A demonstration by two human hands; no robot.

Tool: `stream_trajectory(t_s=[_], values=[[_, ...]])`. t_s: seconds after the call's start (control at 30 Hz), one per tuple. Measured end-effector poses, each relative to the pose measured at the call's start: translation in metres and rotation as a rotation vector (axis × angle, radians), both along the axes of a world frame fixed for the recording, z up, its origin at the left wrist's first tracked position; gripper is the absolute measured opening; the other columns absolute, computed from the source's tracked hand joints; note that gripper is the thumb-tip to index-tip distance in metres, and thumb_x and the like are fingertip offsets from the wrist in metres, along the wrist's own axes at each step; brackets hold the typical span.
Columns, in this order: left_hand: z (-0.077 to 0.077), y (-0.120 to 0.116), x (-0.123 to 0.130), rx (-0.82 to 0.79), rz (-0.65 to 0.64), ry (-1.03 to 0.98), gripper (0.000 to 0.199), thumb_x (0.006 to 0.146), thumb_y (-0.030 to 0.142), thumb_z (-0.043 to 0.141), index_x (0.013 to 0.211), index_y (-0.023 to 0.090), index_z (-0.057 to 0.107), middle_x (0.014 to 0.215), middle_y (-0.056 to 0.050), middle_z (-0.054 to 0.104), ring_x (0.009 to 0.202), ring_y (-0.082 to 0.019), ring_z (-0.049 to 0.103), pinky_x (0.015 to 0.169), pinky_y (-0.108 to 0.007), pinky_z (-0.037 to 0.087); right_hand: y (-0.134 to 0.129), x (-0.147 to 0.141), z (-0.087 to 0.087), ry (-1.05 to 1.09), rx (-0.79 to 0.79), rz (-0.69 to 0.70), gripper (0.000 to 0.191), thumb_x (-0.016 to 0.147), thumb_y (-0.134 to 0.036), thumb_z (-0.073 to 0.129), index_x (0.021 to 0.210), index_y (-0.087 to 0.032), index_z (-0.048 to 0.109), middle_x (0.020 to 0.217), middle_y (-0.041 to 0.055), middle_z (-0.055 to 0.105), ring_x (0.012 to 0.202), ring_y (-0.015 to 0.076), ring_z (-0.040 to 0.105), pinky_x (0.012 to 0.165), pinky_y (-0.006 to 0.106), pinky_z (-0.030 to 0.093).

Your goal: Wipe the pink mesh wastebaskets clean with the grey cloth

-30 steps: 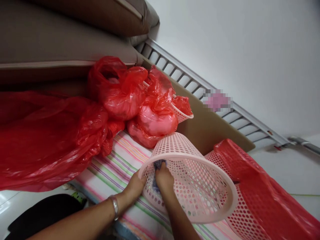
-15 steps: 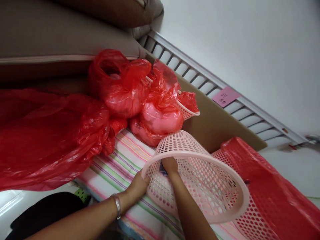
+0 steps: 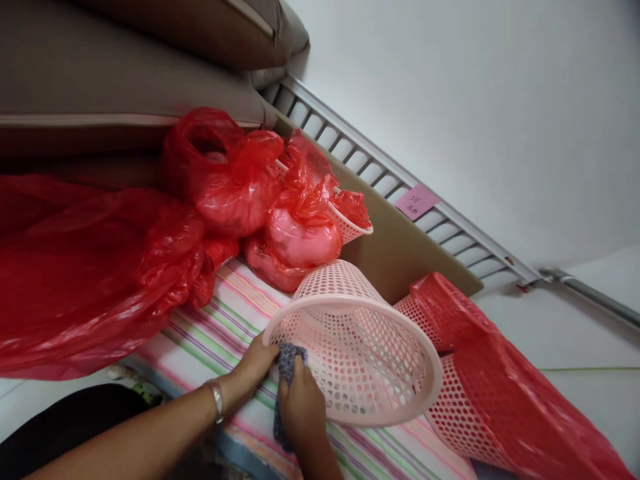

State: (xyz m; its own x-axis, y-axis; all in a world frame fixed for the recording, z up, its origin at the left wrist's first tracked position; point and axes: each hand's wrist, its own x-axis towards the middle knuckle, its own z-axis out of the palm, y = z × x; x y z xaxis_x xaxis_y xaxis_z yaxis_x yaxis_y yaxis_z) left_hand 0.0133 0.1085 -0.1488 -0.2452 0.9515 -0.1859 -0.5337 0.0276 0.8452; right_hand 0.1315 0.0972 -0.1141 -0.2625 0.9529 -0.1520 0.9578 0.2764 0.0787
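Note:
A pink perforated plastic basket (image 3: 345, 360) lies tipped on its side on the striped sheet (image 3: 225, 327), its mouth turned toward me. My left hand (image 3: 255, 367), with a silver bracelet at the wrist, grips the left edge of the rim, thumb at the inside. Just beside it, my right hand (image 3: 305, 403) is closed on a grey-blue cloth (image 3: 287, 363) at the rim's lower left. Part of the cloth hangs down below my fingers, outside the basket.
Red plastic bags (image 3: 235, 193) with pink contents sit behind the basket, and a large red bag (image 3: 90, 267) spreads at left. More pink baskets (image 3: 455, 407) under red plastic (image 3: 525, 393) lie to the right. A slatted metal rail (image 3: 360, 153) bearing a pink note (image 3: 417, 201) runs along the wall.
My right hand has come out from deep inside the basket to its lower-left rim, bringing the cloth into plain sight. My left hand still holds the rim. The view has shifted slightly right.

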Motion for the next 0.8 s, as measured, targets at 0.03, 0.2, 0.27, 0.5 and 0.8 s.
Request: stream_trajectory(t_s=[0.03,0.2,0.27,0.5,0.8], values=[[0.003,0.002,-0.004,0.041,0.011,0.004,0.041,0.065,0.014,0.050,0.104,0.012,0.063,0.093,-0.006,0.073,0.088,-0.020,0.065,0.081,-0.030,0.050,0.002,0.001,0.001,-0.005,-0.005,-0.003,0.042,0.086,-0.024,0.039,0.127,-0.016,0.045,0.104,0.0136,0.063,0.096,0.0261,0.062,0.080,0.035,0.045],[0.012,0.014,-0.022,0.046,0.048,0.081,0.039,0.067,0.018,0.052,0.103,0.011,0.064,0.098,-0.008,0.072,0.088,-0.022,0.065,0.084,-0.034,0.050,0.041,-0.003,0.006,-0.014,-0.019,-0.007,0.043,0.084,-0.027,0.039,0.126,-0.017,0.044,0.100,0.0133,0.066,0.089,0.0267,0.065,0.073,0.035,0.046],[0.012,0.016,-0.024,0.047,0.032,0.091,0.038,0.067,0.016,0.051,0.101,0.011,0.065,0.098,-0.007,0.073,0.092,-0.023,0.065,0.086,-0.035,0.049,0.068,-0.007,0.006,-0.003,0.010,-0.041,0.042,0.085,-0.027,0.036,0.125,-0.017,0.044,0.100,0.0134,0.067,0.088,0.0267,0.065,0.073,0.036,0.047],[0.019,0.010,-0.019,0.055,0.005,0.081,0.045,0.066,0.012,0.047,0.109,0.012,0.064,0.101,-0.006,0.073,0.098,-0.023,0.064,0.093,-0.037,0.047,0.164,-0.021,0.000,-0.031,0.081,-0.142,0.039,0.087,-0.021,0.035,0.122,-0.012,0.051,0.105,0.0190,0.066,0.096,0.0295,0.064,0.080,0.041,0.047],[0.009,0.004,0.011,0.086,-0.001,0.000,0.063,0.061,0.003,0.045,0.121,0.016,0.056,0.120,-0.005,0.065,0.120,-0.022,0.052,0.107,-0.037,0.037,0.190,-0.010,-0.001,-0.022,0.061,-0.011,0.035,0.093,-0.025,0.034,0.116,-0.019,0.060,0.115,0.0088,0.065,0.122,0.0208,0.048,0.102,0.032,0.034]])
